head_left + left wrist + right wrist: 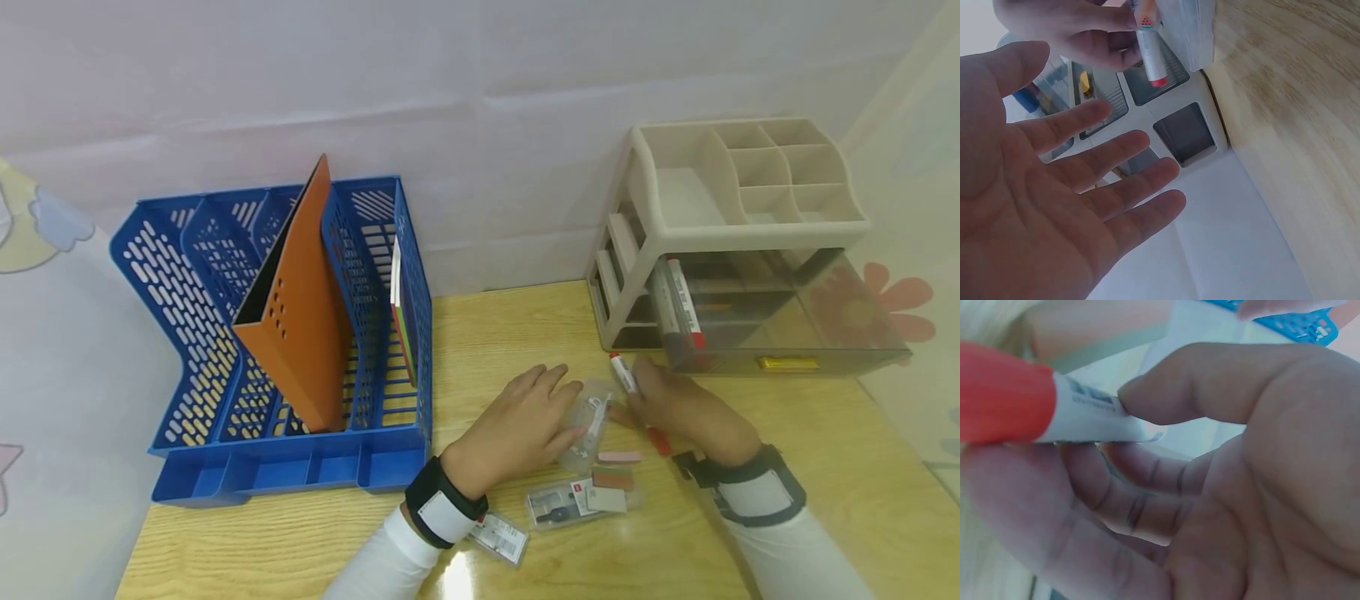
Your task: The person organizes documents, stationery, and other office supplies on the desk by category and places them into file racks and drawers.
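Note:
My right hand pinches a white marker with red ends between thumb and fingers. In the right wrist view the marker's red cap points left, and its white barrel lies against the fingertips. My left hand has its fingers spread beside a clear plastic container with small pale items inside. The left wrist view shows that palm holding nothing. Near the hands lie a pink strip, a reddish-brown block, a white block and a clear case with dark items.
A beige desk organizer stands at the right, its transparent drawer pulled out with a red-capped marker inside. At left, a blue rack holds an orange folder and thin booklets. A labelled clear packet lies by my left wrist.

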A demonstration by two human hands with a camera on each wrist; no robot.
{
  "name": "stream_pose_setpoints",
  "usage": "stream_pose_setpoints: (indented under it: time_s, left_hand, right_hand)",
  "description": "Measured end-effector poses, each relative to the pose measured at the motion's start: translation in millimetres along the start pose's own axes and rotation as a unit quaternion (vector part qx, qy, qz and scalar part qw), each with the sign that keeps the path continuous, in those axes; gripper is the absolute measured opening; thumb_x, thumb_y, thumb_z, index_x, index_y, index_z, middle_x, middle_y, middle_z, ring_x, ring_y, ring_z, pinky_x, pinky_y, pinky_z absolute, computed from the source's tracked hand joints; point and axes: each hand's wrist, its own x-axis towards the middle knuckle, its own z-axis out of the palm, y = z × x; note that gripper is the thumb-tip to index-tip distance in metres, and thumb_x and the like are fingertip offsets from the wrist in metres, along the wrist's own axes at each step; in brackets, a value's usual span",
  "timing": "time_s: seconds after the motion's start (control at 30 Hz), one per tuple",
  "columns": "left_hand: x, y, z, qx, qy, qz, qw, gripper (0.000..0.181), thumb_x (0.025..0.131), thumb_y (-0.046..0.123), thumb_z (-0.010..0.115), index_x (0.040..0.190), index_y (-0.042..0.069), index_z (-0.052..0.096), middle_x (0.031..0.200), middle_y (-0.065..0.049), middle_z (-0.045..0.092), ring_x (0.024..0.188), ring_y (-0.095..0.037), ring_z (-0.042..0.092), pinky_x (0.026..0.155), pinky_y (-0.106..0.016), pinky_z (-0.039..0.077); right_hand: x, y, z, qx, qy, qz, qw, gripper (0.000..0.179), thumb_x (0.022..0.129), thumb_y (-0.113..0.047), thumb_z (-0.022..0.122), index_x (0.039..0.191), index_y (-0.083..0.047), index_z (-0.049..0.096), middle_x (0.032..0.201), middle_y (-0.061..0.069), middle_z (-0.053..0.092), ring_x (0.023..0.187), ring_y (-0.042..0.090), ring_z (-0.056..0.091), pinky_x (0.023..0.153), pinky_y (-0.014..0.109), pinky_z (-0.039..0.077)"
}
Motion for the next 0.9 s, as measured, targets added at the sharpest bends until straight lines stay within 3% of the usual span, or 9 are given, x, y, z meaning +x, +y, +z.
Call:
stream_pose_setpoints:
  time_s: [0.07,0.1,0.13,0.2,0.27,0.33,0.47,0.67,0.9]
  left_hand:
    - [-0.1,-0.1,-0.4,-0.001,-0.001,0.0,1.0,0.059,0.106,0.051,0.05,0.15,0.011,0.053,0.158,-0.016,0.048,0.144,-0.033,0.048,0.122,-0.042,0.038]
    - [-0.4,-0.2,-0.7,-0.003,-0.002,0.0,1.0,0.058,0.106,0.051,0.05,0.15,0.011,0.053,0.157,-0.016,0.048,0.144,-0.033,0.048,0.122,-0.042,0.038]
    - [-0.5,-0.3,-1.1,-0.005,-0.002,0.0,1.0,0.058,0.106,0.05,0.05,0.149,0.011,0.053,0.157,-0.016,0.048,0.144,-0.033,0.048,0.122,-0.042,0.038]
    - [-0.7,-0.6,-1.7,-0.009,-0.002,0.001,1.0,0.058,0.106,0.05,0.051,0.149,0.011,0.053,0.156,-0.016,0.049,0.143,-0.032,0.049,0.122,-0.042,0.038]
    - [-0.9,-1.2,-2.1,-0.013,0.001,0.002,0.9999,0.058,0.106,0.049,0.052,0.148,0.01,0.054,0.155,-0.016,0.05,0.142,-0.031,0.05,0.122,-0.041,0.039]
    - [-1.0,-2.0,-2.3,-0.018,0.006,0.004,0.9998,0.057,0.106,0.049,0.053,0.147,0.01,0.055,0.154,-0.016,0.052,0.141,-0.03,0.052,0.121,-0.041,0.039]
    - [-1.2,-3.3,-2.6,-0.025,0.015,0.004,0.9996,0.056,0.105,0.048,0.055,0.146,0.01,0.056,0.152,-0.015,0.054,0.141,-0.029,0.052,0.121,-0.04,0.04]
    - [-2.1,-2.4,-7.1,-0.005,0.025,0.007,0.9997,0.055,0.105,0.049,0.054,0.145,0.01,0.057,0.151,-0.015,0.055,0.139,-0.029,0.054,0.119,-0.04,0.042]
    - [-4.4,3.2,-20.1,0.022,0.037,0.009,0.999,0.056,0.105,0.049,0.055,0.146,0.012,0.056,0.153,-0.014,0.052,0.139,-0.032,0.053,0.117,-0.043,0.044]
  right_hand:
    - [1.3,-2,-1,-0.022,0.026,-0.025,0.9991,0.062,0.111,-0.049,0.031,0.073,-0.002,0.045,0.07,0.001,0.037,0.052,0.005,0.029,0.039,0.018,0.029]
    - [2.8,-6,-5,0.026,-0.005,0.017,0.9995,0.056,0.11,-0.046,0.042,0.078,-0.001,0.046,0.069,0.0,0.039,0.053,0.004,0.031,0.04,0.018,0.03]
    - [4.7,-9,-9,0.085,-0.045,0.072,0.9927,0.048,0.108,-0.042,0.05,0.083,-0.001,0.046,0.07,-0.001,0.04,0.053,0.004,0.033,0.042,0.018,0.031]
    - [9.3,-18,-16,0.191,-0.11,0.198,0.9551,0.037,0.102,-0.03,0.066,0.091,-0.001,0.046,0.071,-0.001,0.044,0.053,0.005,0.04,0.044,0.019,0.036]
    - [15.6,-25,-23,0.232,-0.152,0.273,0.9213,0.03,0.091,-0.014,0.074,0.094,0.001,0.047,0.075,0.005,0.049,0.056,0.012,0.048,0.047,0.025,0.042]
    - [21.3,-32,-28,0.239,-0.16,0.285,0.9146,0.027,0.091,-0.01,0.071,0.096,0.003,0.048,0.077,0.007,0.05,0.058,0.015,0.05,0.049,0.028,0.044]
    - [28.0,-44,-37,0.224,-0.141,0.256,0.9297,0.02,0.091,-0.006,0.066,0.099,0.004,0.05,0.073,0.004,0.05,0.055,0.012,0.048,0.048,0.026,0.042]
    - [30.2,-60,-57,0.23,-0.13,0.232,0.9364,0.019,0.096,-0.006,0.061,0.109,0.002,0.051,0.067,-0.003,0.052,0.047,0.002,0.046,0.041,0.02,0.04]
    - [22.8,-76,-87,0.205,-0.093,0.217,0.9498,0.03,0.096,-0.01,0.07,0.119,-0.004,0.053,0.082,-0.005,0.063,0.063,-0.001,0.053,0.055,0.021,0.049]
